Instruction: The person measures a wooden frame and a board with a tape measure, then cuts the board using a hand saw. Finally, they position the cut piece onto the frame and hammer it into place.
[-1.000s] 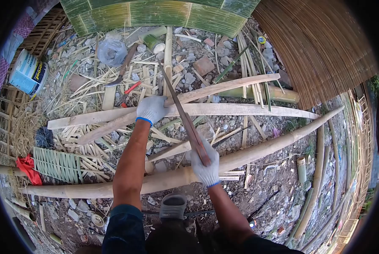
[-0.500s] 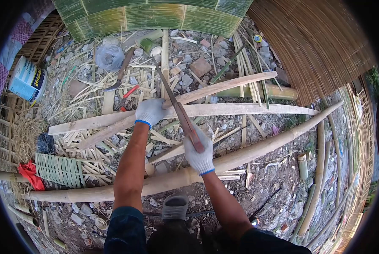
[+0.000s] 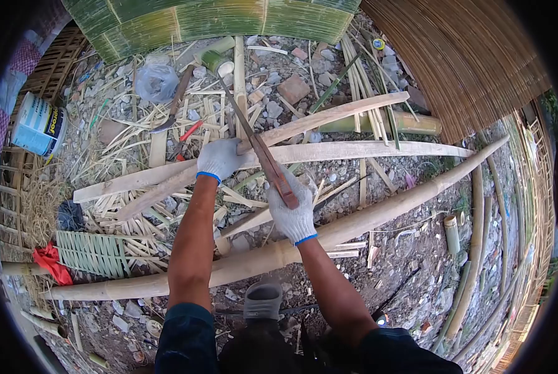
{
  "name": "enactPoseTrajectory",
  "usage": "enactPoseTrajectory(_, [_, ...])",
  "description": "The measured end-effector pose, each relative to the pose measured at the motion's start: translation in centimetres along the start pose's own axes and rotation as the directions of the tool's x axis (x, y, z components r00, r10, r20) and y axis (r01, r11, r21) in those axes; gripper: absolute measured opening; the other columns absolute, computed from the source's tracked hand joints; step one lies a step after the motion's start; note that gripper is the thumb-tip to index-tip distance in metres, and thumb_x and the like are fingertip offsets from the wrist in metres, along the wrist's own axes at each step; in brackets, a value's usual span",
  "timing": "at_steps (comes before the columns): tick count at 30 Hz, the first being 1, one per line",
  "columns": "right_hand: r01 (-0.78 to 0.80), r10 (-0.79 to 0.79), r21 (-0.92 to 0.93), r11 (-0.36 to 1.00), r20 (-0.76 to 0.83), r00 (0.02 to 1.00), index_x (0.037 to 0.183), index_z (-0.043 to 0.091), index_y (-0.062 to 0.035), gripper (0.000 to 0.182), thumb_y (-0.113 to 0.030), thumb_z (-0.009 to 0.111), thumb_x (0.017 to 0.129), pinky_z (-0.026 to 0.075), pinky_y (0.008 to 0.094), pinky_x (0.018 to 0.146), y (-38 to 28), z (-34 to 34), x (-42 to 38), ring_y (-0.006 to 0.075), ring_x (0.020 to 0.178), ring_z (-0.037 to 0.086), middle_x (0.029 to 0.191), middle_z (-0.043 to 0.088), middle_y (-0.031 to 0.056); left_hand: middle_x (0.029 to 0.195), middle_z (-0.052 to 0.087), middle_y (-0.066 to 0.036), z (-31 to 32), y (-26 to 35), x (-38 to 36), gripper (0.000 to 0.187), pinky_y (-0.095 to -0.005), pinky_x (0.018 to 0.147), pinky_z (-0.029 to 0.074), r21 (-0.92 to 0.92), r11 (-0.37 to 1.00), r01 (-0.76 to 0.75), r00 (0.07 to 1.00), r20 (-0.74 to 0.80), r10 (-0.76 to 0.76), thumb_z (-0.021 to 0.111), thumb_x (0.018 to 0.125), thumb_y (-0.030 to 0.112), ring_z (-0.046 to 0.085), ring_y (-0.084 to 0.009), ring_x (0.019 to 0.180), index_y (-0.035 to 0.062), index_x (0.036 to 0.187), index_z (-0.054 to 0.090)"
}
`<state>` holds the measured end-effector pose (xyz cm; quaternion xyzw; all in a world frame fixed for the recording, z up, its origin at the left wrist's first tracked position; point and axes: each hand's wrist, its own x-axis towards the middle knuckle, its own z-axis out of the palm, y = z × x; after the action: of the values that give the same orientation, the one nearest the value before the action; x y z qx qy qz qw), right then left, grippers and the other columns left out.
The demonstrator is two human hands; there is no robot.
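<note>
Both of my hands wear white knit gloves with blue cuffs. My left hand [image 3: 219,158] is wrapped around a pale wooden strip [image 3: 329,118], which lies across another long flat strip [image 3: 366,149]. My right hand [image 3: 293,209] grips the wooden handle of a long, narrow saw [image 3: 271,163]. Its dark blade points forward and crosses the held strip just right of my left hand. Below my hands, a thick bamboo pole [image 3: 391,215] runs from lower left to upper right.
A curved knife [image 3: 174,105], red-handled tool [image 3: 190,130] and plastic bag [image 3: 157,82] lie among shavings and rubble. A paint bucket [image 3: 39,124] stands left, near a woven strip panel [image 3: 92,254]. Green bamboo sheeting [image 3: 216,22] and a brown slatted mat [image 3: 460,62] border the far side.
My right hand and the saw have shifted slightly forward. My left hand keeps its hold on the strip, and the whole view has moved a little.
</note>
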<state>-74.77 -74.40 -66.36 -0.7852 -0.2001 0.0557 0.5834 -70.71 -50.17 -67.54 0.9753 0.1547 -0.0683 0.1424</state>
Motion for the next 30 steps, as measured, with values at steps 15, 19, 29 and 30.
enactPoseTrajectory(15, [0.123, -0.130, -0.141, 0.982, -0.039, 0.991, 0.145, 0.061, -0.0010, 0.054, -0.004, 0.067, 0.091, 0.058, 0.0377, 0.075, 0.7, 0.1, 0.0, 0.0276, 0.080, 0.075, 0.090, 0.073, 0.0203, 0.111, 0.079, -0.015, -0.2, 0.2, 0.1, 0.049, -0.0510, 0.090, 0.060, 0.010, 1.000, 0.011, 1.000, -0.007, -0.011, 0.073, 0.090, 0.055, 0.075, -0.0380, 0.104, 0.0171, 0.121, 0.077])
enactPoseTrajectory(19, [0.020, -0.018, -0.088, 0.996, 0.017, 1.000, 0.152, 0.055, -0.0001, 0.062, -0.003, 0.067, 0.091, 0.059, 0.0404, 0.087, 0.4, -4.7, -8.8, 0.0313, 0.103, 0.078, 0.117, 0.075, 0.0245, 0.110, 0.079, -0.016, -0.1, 0.5, -0.1, 0.047, -0.0510, 0.091, 0.059, -0.011, 1.000, -0.002, 1.000, 0.020, 0.002, 0.073, 0.090, 0.052, 0.075, -0.0378, 0.104, 0.0170, 0.121, 0.077])
enactPoseTrajectory(29, [-0.028, 0.029, -0.040, 0.999, 0.001, 1.000, 0.147, 0.061, -0.0030, 0.055, -0.006, 0.066, 0.092, 0.058, 0.0375, 0.075, -1.2, -0.5, -0.1, 0.0314, 0.082, 0.076, 0.096, 0.074, 0.0205, 0.108, 0.079, -0.019, -0.5, 0.4, -0.1, 0.049, -0.0518, 0.090, 0.059, -0.002, 1.000, 0.000, 1.000, 0.014, 0.000, 0.073, 0.090, 0.052, 0.075, -0.0387, 0.103, 0.0164, 0.124, 0.076])
enactPoseTrajectory(30, [-0.049, 0.050, -0.044, 0.998, 0.005, 0.999, 0.148, 0.060, -0.0032, 0.056, -0.007, 0.066, 0.092, 0.058, 0.0378, 0.075, -1.7, -1.1, -1.4, 0.0322, 0.083, 0.076, 0.096, 0.074, 0.0206, 0.109, 0.079, -0.017, -0.2, 0.2, -0.1, 0.050, -0.0516, 0.090, 0.059, 0.003, 1.000, 0.007, 1.000, 0.029, -0.007, 0.073, 0.089, 0.055, 0.075, -0.0380, 0.103, 0.0160, 0.120, 0.077])
